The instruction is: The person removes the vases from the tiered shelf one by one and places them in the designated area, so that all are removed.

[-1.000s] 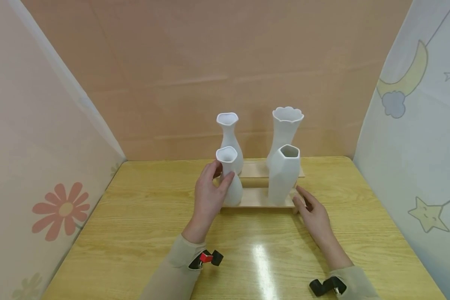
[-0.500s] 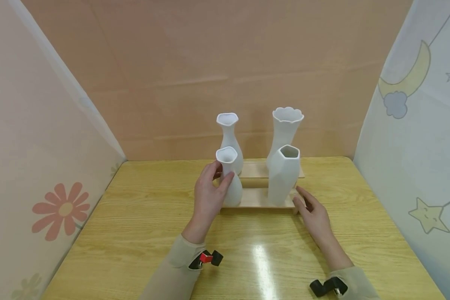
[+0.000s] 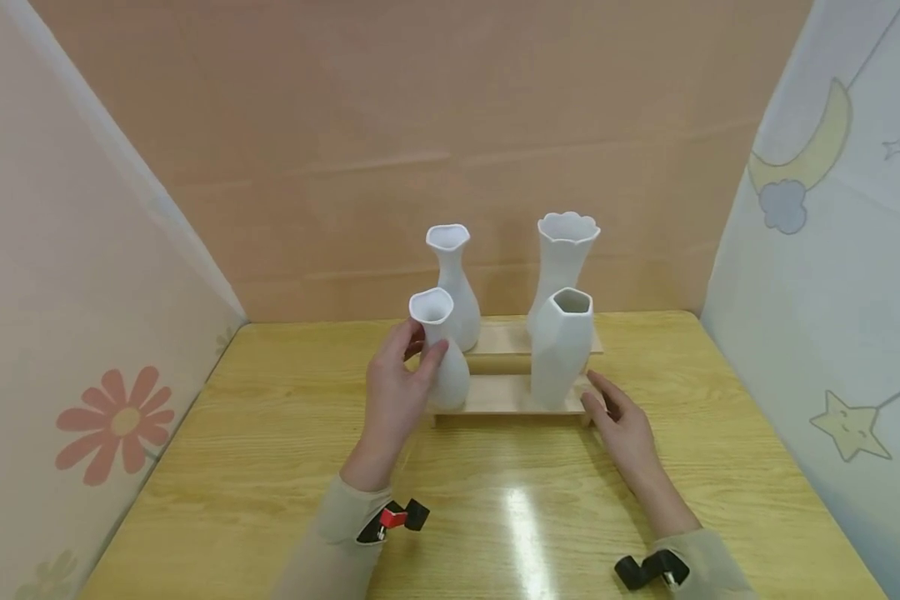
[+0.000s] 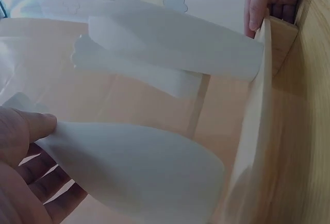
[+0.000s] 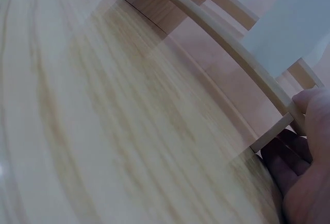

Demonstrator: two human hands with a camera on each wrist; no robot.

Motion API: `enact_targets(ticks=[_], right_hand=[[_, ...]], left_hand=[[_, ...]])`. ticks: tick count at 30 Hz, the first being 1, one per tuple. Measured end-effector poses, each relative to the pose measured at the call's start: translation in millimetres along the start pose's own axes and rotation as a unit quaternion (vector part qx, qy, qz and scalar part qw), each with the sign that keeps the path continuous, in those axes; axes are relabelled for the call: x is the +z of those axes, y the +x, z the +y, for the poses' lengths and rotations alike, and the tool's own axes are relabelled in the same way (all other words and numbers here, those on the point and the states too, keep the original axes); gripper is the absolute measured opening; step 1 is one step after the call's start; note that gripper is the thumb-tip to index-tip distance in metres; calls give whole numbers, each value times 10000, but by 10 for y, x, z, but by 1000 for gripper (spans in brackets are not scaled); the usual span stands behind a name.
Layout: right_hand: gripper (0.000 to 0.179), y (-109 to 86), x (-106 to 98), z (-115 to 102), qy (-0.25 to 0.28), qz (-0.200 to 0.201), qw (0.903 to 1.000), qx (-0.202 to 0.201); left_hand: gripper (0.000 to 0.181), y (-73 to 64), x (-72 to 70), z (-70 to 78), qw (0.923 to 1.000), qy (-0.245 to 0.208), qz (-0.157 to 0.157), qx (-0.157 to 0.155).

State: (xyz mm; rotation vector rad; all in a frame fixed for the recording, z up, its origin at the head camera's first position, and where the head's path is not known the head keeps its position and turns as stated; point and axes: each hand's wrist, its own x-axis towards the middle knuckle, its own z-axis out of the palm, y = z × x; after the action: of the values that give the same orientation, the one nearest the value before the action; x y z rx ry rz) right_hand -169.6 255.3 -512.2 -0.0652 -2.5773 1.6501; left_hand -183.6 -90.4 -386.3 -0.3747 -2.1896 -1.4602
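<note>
In the head view my left hand (image 3: 393, 387) holds a white vase (image 3: 450, 375) by its narrow neck, thumb in front and fingers behind. This vase is at the left end of the lower step of a two-step wooden stand (image 3: 499, 394), tilted a little left, its base close over the board. My right hand (image 3: 626, 429) grips the stand's right end; the right wrist view shows its thumb (image 5: 307, 100) at the board's edge and fingers beside the leg. A faceted white vase (image 3: 562, 354) with a five-sided mouth stands on the lower step, near that hand.
On the upper step stand a slim-necked white vase (image 3: 461, 308) at left and a scallop-rimmed white vase (image 3: 558, 262) at right. The stand is on a wooden table (image 3: 270, 467), with a plain backdrop (image 3: 345, 167) behind and printed panels on both sides.
My left hand has moved left with the slim vase, which now leans slightly left and uncovers more of the vase behind. The right hand stays at the stand's end. The head view has shifted slightly.
</note>
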Motion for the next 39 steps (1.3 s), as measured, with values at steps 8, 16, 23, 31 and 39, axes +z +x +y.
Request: enact_targets(ticks=[8,16,23,31,39], right_hand=[[69,2,-9,-36,-6,22,10000,-35],[69,10,-8,-42,-26,71,10000,-38],[70,19,-4,-19,-21,61,9999,-77],[71,9,0,-6,-40,47,10000,-34],[71,6,-6,3,-14,44,10000,4]], left_hand=[[39,13,-308,92,9989,179,161,393],[36,15,-571,66,9977,483,321,338],[37,48,-687,-35,9970,509,523,251],[33,105,-773,-170,9955,551,765,58],[33,165,-791,-288,9936,721,871,18]])
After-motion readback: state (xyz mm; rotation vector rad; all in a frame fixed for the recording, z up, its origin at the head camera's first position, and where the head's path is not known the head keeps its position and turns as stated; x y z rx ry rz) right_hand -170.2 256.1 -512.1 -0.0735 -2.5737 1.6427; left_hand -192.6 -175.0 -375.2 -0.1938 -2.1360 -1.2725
